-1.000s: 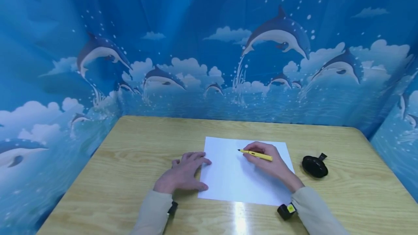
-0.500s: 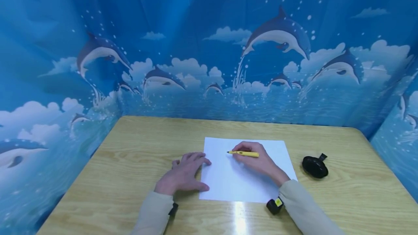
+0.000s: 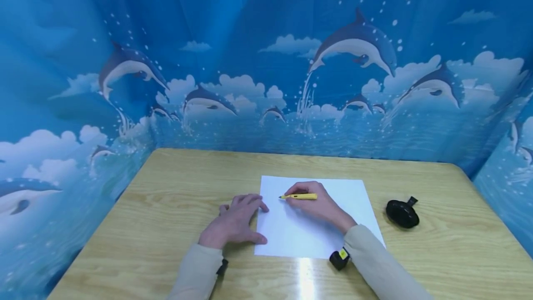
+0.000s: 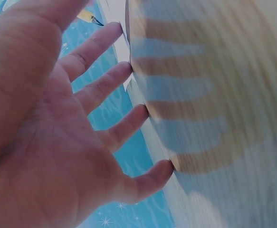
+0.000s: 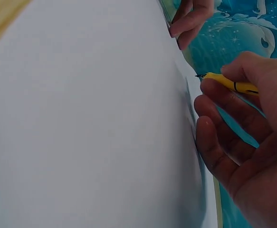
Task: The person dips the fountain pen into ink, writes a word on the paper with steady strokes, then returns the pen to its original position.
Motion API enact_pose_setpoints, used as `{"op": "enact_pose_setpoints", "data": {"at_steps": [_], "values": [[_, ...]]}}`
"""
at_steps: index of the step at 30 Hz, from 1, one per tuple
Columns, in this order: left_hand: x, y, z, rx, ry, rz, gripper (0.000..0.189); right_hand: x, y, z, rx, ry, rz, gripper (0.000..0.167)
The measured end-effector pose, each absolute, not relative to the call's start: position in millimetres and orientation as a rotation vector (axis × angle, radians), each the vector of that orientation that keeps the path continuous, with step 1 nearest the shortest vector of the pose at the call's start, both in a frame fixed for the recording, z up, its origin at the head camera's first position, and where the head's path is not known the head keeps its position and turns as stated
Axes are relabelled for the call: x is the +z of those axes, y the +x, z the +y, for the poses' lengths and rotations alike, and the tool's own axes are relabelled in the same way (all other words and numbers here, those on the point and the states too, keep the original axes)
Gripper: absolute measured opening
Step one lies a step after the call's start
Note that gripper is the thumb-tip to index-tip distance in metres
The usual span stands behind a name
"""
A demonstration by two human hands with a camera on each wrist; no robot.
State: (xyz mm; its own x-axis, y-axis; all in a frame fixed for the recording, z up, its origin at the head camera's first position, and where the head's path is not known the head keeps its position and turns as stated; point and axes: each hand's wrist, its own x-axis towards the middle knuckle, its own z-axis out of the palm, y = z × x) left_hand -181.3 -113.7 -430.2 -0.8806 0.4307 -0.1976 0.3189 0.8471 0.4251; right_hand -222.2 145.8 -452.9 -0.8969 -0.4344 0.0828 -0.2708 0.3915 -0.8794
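Note:
A blank white sheet of paper (image 3: 316,240) lies on the wooden table. My right hand (image 3: 314,202) is over its upper left part and pinches a yellow fountain pen (image 3: 307,196) between thumb and fingers, the dark nib pointing left. In the right wrist view the pen (image 5: 245,88) shows its nib close to the sheet, with the other fingers curled loosely below. My left hand (image 3: 237,220) has its fingers spread, with index fingertip and thumb on the paper's left edge. In the left wrist view its fingertips (image 4: 162,171) rest on the table.
A small black dish-like object with a tab (image 3: 402,213) sits on the table (image 3: 175,189) right of the paper. Behind the table hangs a blue curtain (image 3: 250,59) printed with dolphins. Black wrist cameras (image 3: 339,259) show at the cuffs.
My right hand has moved left across the paper with the fountain pen, nearer my left hand. The paper has shifted slightly. The left hand has stayed almost still.

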Motion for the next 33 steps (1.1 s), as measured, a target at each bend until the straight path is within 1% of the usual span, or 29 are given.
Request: {"op": "enact_pose_setpoints", "data": {"at_steps": [12,17,23,33], "values": [[-430.3,-178.8,-112.0,0.57,0.526,2.713,0.066,-457.8,-226.7,135.0,-1.46,-0.641,2.489,0.014],[-430.7,-180.3,-111.4,0.555,0.532,2.715,0.066,-457.3,-228.7,130.9,-1.436,-0.624,2.494,0.013],[-430.1,-182.1,-111.5,0.541,0.538,2.722,0.066,-459.3,-230.2,126.8,-1.436,-0.672,2.48,0.015],[-428.8,-182.5,-112.4,0.546,0.546,2.727,0.067,-455.4,-230.0,124.2,-1.405,-0.648,2.495,0.014]]}}
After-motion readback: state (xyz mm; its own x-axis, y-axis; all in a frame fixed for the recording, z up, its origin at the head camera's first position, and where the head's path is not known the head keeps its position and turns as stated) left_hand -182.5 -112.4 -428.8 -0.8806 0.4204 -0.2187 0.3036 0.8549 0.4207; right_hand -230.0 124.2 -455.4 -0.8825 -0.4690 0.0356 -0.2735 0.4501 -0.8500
